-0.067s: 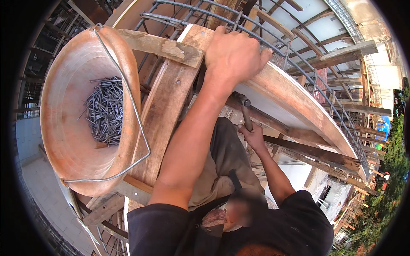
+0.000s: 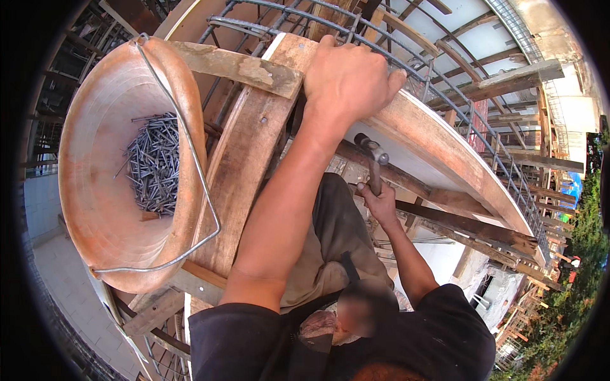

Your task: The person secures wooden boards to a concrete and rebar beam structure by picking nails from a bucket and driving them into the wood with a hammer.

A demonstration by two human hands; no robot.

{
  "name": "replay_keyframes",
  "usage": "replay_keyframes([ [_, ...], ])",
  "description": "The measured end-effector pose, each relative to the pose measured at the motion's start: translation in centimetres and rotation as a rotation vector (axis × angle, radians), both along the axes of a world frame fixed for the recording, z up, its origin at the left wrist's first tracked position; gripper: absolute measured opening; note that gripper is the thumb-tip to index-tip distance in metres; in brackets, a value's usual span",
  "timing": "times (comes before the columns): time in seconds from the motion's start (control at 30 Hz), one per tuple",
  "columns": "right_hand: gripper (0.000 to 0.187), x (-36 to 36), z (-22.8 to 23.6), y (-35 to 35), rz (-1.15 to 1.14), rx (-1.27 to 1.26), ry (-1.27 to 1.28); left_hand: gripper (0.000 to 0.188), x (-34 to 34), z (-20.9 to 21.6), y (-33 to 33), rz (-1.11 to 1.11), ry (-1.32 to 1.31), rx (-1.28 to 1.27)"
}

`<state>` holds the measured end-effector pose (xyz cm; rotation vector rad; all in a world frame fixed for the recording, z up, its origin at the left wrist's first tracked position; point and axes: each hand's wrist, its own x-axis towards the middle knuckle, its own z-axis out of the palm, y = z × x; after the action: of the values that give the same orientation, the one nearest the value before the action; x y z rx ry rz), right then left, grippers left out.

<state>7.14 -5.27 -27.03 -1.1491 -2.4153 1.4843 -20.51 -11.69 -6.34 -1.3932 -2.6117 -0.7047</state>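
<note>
My left hand (image 2: 348, 82) grips the top edge of a curved wooden form board (image 2: 438, 136), its fingers bent over the far side. Lower down and to the right, my right hand (image 2: 381, 204) is closed round the handle of a hammer (image 2: 373, 152). The hammer's metal head points up, close to the white inner face of the form and apart from it. Left of my left forearm, a worn orange bucket (image 2: 89, 190) with a wire handle holds a heap of steel nails (image 2: 155, 164).
A short wooden cleat (image 2: 238, 68) crosses the broad plank (image 2: 244, 149) beside the bucket. Rebar (image 2: 397, 63) runs behind the form's top edge. Timber beams (image 2: 470, 228) extend below on the right. Green foliage (image 2: 584, 279) shows at the far right.
The hammer has shifted slightly right and turned, so its head shows more fully. My right hand moved a little with it. My left hand stays on the board.
</note>
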Motion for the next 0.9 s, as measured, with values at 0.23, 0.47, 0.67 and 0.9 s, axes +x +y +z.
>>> replay_keyframes([
  [0.23, 0.029, 0.4, -4.3, 1.3, 0.043, 0.09, -0.132, 0.05, 0.2, 0.1, 0.6, 0.002, -0.001, 0.023],
  [0.47, 0.027, -0.4, 1.4, -0.7, 0.138, 0.087, -0.155, 0.049, -0.3, 0.3, -0.1, 0.031, 0.035, -0.021],
  [0.67, 0.019, -3.0, 5.6, -0.1, 0.175, 0.162, 0.249, 0.052, 0.1, 0.1, 0.4, 0.024, 0.036, 0.041],
  [0.9, 0.045, -4.7, 1.3, 3.4, 0.434, 0.199, -0.334, 0.051, 0.0, 0.3, 0.4, -0.001, -0.015, -0.001],
])
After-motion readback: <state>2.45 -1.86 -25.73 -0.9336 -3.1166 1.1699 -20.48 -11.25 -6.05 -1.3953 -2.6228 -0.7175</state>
